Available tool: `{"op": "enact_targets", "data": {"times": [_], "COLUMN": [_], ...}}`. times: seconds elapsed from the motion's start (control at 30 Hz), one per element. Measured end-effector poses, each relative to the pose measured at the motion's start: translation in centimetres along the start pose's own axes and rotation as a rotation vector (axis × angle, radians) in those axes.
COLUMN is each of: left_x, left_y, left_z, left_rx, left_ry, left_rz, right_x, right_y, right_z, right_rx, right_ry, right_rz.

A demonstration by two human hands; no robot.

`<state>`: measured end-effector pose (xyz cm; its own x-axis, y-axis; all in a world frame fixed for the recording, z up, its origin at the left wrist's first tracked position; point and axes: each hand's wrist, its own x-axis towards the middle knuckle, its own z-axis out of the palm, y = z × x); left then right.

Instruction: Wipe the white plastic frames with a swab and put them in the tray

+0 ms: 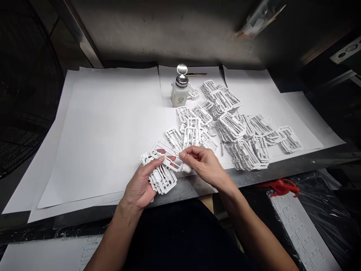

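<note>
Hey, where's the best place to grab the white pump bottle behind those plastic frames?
Grip the white bottle around its squarish body, below the metal pump top, coming from the left. It stands upright with bare white paper on that side, while plastic frames crowd its right. Holding the pump top might depress it.

White paper sheets cover a dark workbench; a pump dispenser bottle stands on them, heaps of white plastic frames spread to its right, and a slim pen-like tool lies behind it.
</note>
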<state>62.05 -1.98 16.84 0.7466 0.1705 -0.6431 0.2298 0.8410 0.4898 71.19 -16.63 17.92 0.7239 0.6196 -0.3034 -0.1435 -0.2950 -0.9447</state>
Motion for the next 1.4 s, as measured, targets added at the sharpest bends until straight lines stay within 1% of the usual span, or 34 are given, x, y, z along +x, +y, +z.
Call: {"op": "enact_targets", "data": {"times": [0.1, 0.17, 0.23, 0.27, 0.33, 0.4, 0.43, 0.47, 0.5, 0.57, 0.63, 0.7, 0.77, 0.83, 0.87, 0.93, 1.03, 1.17, 1.23, 1.3, 1.33, 1.37, 1.4], "left_x": [0.1, 0.2, 0.3, 0.3, 0.2, 0.0, -0.1, -0.2, -0.3, -0.5, -0.6, -0.6, -0.5, -0.5, -0.5, -0.5, -0.4, -0.6, -0.8, -1.1, -1.2, -1.3, -1.5], "left_y": [0.0, 0.0, 0.0, 0.0, 0.1, 0.1, 0.1, 0.1, 0.1, 0.0, 0.1, 0.1, 0.3, 0.4, 0.4, 0.5, 0.4, -0.1, -0.5, -0.8, -0.9, -0.9, -0.9], "left_z": [-0.3, -0.5, -0.9, -1.0, -1.3, -1.5, -1.7, -1.8, -1.8, -1.9, -1.8, -1.6, -1.4, -1.2, -1.2, -1.1, -1.2, -1.5, -1.8, -2.3, -2.6, -3.0, -3.5], "left_rx": [-0.047, -0.057, -0.056, -0.059, -0.07, -0.06, -0.045, -0.026, -0.007, 0.023, 0.046, 0.075, 0.108, 0.133, 0.138, 0.133, 0.07, -0.029, -0.051, -0.093, -0.124, -0.149, -0.166], "left_ry": [-0.033, -0.059, -0.06, -0.062, -0.107, -0.18, -0.205, -0.211, -0.199, -0.151, -0.104, -0.064, -0.026, 0.0, 0.005, 0.007, -0.023, -0.165, -0.222, -0.249, -0.265, -0.285, -0.309], "left_rz": [-0.021, -0.061, -0.095, -0.125, -0.217, -0.303, -0.324, -0.316, -0.288, -0.203, -0.121, -0.053, 0.001, 0.029, 0.032, 0.025, -0.011, -0.107, -0.11, -0.074, -0.054, -0.034, -0.015], "right_x": [-0.5, -0.8, -1.1, -1.1, -1.2, -1.1, -1.1, -1.1, -1.1, -1.3, -1.5, -1.9, -2.2, -2.5, -2.5, -2.6, -2.2, -1.4, -1.2, -1.2, -1.2, -1.2, -1.2], "right_y": [-0.4, -0.6, -0.7, -0.7, -0.6, -0.5, -0.4, -0.3, -0.1, 0.1, 0.4, 0.8, 1.0, 1.1, 1.2, 1.2, 1.2, 1.1, 1.1, 0.9, 0.8, 0.6, 0.4], "right_z": [0.1, 0.1, 0.0, -0.1, -0.5, -1.0, -1.3, -1.6, -1.7, -1.8, -1.4, -0.7, -0.1, 0.3, 0.5, 0.8, 1.1, 1.9, 2.4, 2.9, 3.1, 3.4, 3.7], "right_rx": [0.012, -0.039, -0.105, -0.14, -0.247, -0.428, -0.525, -0.603, -0.652, -0.651, -0.538, -0.355, -0.16, -0.023, 0.016, 0.049, 0.071, 0.092, 0.041, -0.003, -0.002, 0.011, 0.028], "right_ry": [0.019, 0.076, 0.139, 0.129, 0.021, -0.107, -0.139, -0.144, -0.133, -0.099, -0.058, -0.047, -0.097, -0.181, -0.21, -0.227, -0.228, -0.295, -0.291, -0.277, -0.301, -0.376, -0.48], "right_rz": [-0.042, -0.124, -0.226, -0.284, -0.416, -0.531, -0.562, -0.571, -0.559, -0.482, -0.342, -0.175, -0.052, 0.015, 0.038, 0.073, 0.072, 0.05, 0.065, 0.115, 0.162, 0.217, 0.265]}}
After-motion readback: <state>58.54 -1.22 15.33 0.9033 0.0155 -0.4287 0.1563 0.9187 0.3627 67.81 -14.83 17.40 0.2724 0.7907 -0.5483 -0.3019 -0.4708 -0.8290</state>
